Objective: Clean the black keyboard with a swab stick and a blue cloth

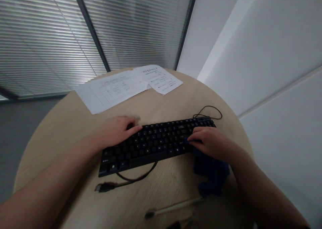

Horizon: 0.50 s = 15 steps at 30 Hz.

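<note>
A black keyboard (153,140) lies at a slant across the round wooden table. My left hand (119,131) grips its far left edge, thumb over the top keys and the other fingers behind the edge. At the keyboard's right part, my right hand (207,141) is closed on a blue cloth (212,172), pinching a bit of it against the keys. The rest of the cloth hangs below that hand onto the table. From under the keyboard's near side comes a black cable with a USB plug (104,187).
Printed papers (113,89) lie at the table's far side. A thin cable loop (208,111) sits behind the keyboard's right end. Near the front is a thin white-handled brush (173,208), beside a dark, blurred object (176,225). A white wall (276,54) borders the right side.
</note>
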Tool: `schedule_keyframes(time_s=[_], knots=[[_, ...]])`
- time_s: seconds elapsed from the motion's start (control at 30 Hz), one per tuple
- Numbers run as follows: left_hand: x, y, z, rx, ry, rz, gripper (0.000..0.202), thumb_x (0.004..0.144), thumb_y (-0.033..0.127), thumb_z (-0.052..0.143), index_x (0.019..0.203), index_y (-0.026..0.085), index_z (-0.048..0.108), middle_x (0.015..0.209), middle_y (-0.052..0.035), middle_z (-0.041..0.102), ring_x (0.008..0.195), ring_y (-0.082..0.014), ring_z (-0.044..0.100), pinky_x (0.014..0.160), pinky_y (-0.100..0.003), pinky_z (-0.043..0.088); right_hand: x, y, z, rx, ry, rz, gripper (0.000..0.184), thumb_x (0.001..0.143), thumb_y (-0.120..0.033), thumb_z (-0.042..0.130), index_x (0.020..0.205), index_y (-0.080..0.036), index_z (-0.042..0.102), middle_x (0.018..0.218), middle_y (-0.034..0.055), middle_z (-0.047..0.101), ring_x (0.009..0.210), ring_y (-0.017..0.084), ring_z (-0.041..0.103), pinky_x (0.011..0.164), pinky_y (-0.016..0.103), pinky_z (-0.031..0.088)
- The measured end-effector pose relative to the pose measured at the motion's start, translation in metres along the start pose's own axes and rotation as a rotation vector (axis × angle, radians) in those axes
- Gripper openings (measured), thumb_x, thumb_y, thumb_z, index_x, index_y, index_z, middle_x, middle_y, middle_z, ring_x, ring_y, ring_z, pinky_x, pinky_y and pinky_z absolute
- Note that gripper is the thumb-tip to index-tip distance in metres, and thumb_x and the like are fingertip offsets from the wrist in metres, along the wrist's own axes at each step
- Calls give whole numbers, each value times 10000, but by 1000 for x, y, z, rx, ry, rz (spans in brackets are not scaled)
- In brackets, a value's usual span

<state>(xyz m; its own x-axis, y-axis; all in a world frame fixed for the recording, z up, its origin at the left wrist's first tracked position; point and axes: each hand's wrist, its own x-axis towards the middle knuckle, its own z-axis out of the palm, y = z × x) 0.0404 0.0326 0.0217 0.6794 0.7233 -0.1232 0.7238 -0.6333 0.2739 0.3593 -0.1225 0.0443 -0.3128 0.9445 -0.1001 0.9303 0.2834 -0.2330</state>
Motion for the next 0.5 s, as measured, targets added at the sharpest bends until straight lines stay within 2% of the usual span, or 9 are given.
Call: schedule_keyframes(time_s=[0.13,0.33,0.5], knots=[[0,-1,2,-15,9,-8,495,919,624,407,848,210,668,849,-90,702,762,-250,628,692,-361,415,2,-2,1,-49,-8,9,187,892,-165,630,962,-228,792,917,31,732,824,192,675,731,309,456],[1,0,1,2,10,-6,492,921,618,408,849,206,667,857,-90,711,772,-251,634,694,-358,426,10,-24,10,-57,28,-60,189,943,-183,594,945,-221,780,922,29,713,844,174,665,691,283,431],[1,1,0,19,-7,-29,500,927,625,380,855,209,647,871,-92,710,784,-259,639,695,-364,425,3,-16,1,-88,-13,61,174,912,-189,629,942,-250,790,926,16,732,834,186,675,689,296,434]])
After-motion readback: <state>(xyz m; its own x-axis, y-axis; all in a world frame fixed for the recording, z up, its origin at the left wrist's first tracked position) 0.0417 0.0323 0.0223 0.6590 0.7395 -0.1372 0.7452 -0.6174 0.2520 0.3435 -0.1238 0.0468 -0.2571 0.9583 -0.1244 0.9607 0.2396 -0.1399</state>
